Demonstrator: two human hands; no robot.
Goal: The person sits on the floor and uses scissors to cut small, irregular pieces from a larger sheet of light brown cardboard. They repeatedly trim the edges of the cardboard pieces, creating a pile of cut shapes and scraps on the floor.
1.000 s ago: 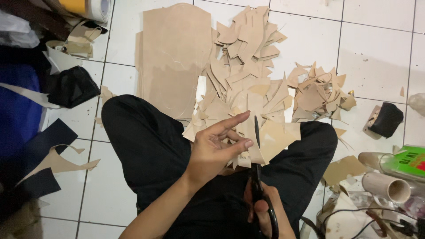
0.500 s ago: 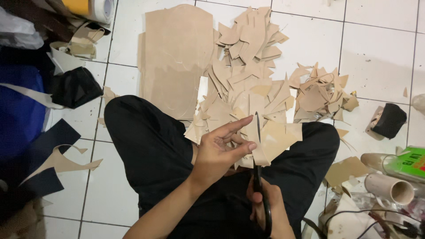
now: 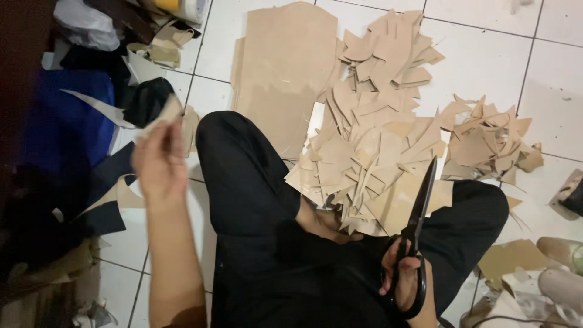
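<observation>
A person sits cross-legged on white floor tiles (image 3: 486,54). The right hand (image 3: 405,285), at five o'clock, grips one pair of black scissors (image 3: 419,212), blades shut and pointing toward twelve. The left hand (image 3: 159,161), at nine o'clock, pinches a small tan scrap (image 3: 170,111) — blurred. Two heaps of tan cut pieces lie ahead — a large heap (image 3: 370,140) at twelve, a smaller heap (image 3: 492,143) at two — beside one flat tan sheet (image 3: 285,67).

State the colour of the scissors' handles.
Black, on the scissors held in the right hand; the head view shows it.
</observation>
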